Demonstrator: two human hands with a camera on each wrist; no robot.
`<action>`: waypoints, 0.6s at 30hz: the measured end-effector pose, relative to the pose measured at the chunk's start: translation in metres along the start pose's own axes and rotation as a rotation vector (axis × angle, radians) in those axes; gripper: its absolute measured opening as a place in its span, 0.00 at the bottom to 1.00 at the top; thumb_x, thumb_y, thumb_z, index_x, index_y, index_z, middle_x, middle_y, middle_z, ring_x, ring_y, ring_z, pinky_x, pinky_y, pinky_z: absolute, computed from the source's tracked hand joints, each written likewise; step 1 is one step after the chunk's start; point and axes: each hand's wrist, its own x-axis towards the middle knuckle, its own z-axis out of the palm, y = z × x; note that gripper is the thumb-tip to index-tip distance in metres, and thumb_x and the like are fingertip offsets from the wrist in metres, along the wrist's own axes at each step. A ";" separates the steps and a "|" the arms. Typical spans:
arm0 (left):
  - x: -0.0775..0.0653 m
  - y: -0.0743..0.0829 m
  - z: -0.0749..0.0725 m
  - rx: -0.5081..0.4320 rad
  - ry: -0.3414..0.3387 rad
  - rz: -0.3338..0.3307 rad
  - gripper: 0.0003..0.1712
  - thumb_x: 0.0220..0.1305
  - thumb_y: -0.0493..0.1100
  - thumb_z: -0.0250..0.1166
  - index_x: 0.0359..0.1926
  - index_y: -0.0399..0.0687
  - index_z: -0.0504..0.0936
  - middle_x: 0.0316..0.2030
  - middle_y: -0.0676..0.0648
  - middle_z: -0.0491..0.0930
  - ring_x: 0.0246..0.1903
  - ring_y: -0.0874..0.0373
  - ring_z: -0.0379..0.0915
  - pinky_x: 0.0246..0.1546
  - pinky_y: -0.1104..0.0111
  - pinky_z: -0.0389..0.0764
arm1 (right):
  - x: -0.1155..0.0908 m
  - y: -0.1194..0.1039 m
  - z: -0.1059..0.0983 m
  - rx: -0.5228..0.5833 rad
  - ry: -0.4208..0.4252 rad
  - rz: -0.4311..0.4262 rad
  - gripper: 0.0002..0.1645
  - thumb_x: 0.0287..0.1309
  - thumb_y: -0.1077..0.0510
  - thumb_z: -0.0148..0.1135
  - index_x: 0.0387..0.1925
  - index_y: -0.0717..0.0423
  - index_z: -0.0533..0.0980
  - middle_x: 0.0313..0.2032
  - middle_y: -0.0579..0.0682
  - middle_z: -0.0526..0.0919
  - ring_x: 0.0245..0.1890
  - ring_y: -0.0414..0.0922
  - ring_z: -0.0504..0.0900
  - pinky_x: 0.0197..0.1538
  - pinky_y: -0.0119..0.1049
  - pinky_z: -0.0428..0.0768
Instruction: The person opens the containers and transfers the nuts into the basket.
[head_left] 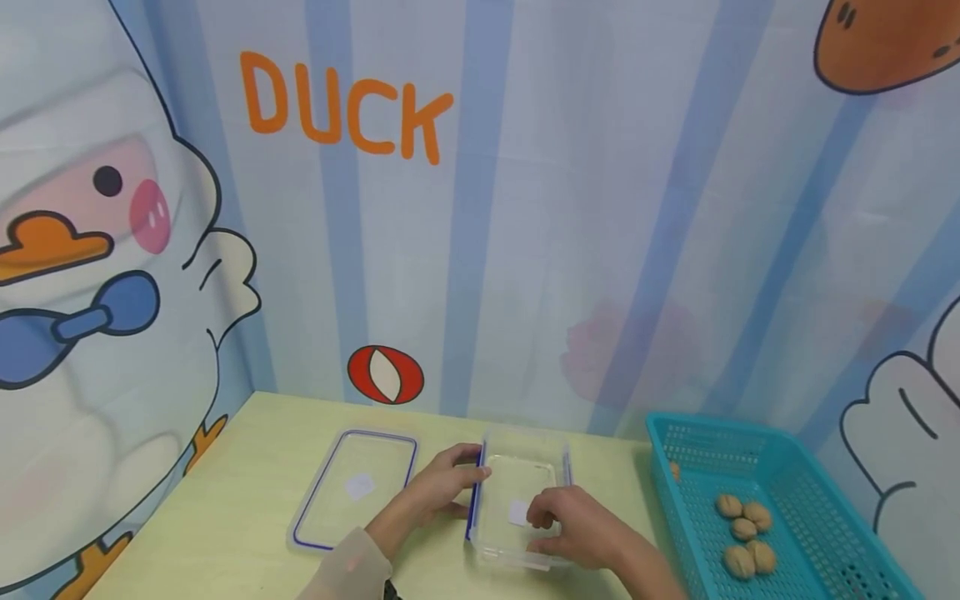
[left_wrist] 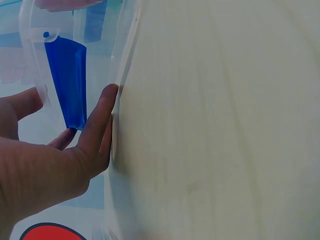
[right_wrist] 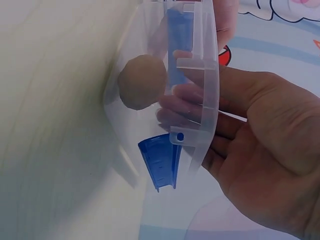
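A clear plastic food container (head_left: 517, 467) with blue side clips stands lidless on the table. My left hand (head_left: 446, 479) grips its left side, thumb over the rim and fingers against the outside by a blue clip (left_wrist: 70, 82). My right hand (head_left: 573, 525) reaches into the container's near end, thumb and fingers apart. Through the clear wall in the right wrist view, a walnut (right_wrist: 142, 82) lies low inside, just past the right fingertips (right_wrist: 167, 107). Whether they touch it I cannot tell. In the head view the right hand hides that walnut.
The clear lid (head_left: 356, 487) with a blue seal lies flat on the table (head_left: 225, 517) to the left. At the right stands a turquoise basket (head_left: 675, 517) with several walnuts (head_left: 742, 529). A printed cloth (head_left: 555, 208) hangs behind the table.
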 end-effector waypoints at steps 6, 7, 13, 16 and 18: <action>0.001 -0.001 0.000 -0.010 -0.005 -0.005 0.37 0.74 0.45 0.68 0.76 0.37 0.66 0.69 0.34 0.72 0.67 0.34 0.70 0.49 0.44 0.87 | 0.006 -0.002 -0.001 -0.049 -0.076 0.038 0.11 0.60 0.55 0.80 0.36 0.55 0.83 0.32 0.43 0.83 0.33 0.38 0.80 0.38 0.35 0.82; 0.001 -0.001 0.000 -0.012 -0.008 -0.005 0.37 0.75 0.45 0.67 0.77 0.37 0.66 0.69 0.34 0.72 0.67 0.34 0.70 0.49 0.44 0.87 | 0.007 -0.004 -0.002 -0.050 -0.088 0.052 0.11 0.60 0.56 0.80 0.36 0.55 0.83 0.32 0.43 0.83 0.32 0.38 0.79 0.38 0.35 0.81; 0.000 0.001 -0.002 -0.011 -0.013 0.000 0.36 0.75 0.44 0.66 0.77 0.37 0.65 0.71 0.33 0.69 0.68 0.33 0.69 0.50 0.43 0.86 | 0.010 -0.006 0.002 -0.103 -0.077 0.053 0.12 0.59 0.61 0.78 0.28 0.53 0.80 0.24 0.38 0.73 0.25 0.34 0.65 0.30 0.33 0.71; 0.000 -0.001 -0.002 -0.004 -0.007 0.000 0.37 0.75 0.45 0.67 0.77 0.37 0.65 0.70 0.33 0.70 0.68 0.33 0.69 0.50 0.43 0.86 | 0.011 -0.004 0.005 -0.130 -0.063 0.027 0.14 0.57 0.63 0.77 0.24 0.53 0.78 0.21 0.36 0.68 0.23 0.34 0.62 0.28 0.32 0.67; 0.000 -0.002 -0.002 -0.001 -0.008 0.000 0.37 0.75 0.45 0.67 0.77 0.37 0.65 0.70 0.34 0.71 0.68 0.33 0.69 0.50 0.44 0.87 | 0.012 -0.003 0.007 -0.143 -0.058 0.014 0.16 0.56 0.64 0.77 0.22 0.52 0.77 0.20 0.36 0.67 0.22 0.34 0.62 0.28 0.32 0.67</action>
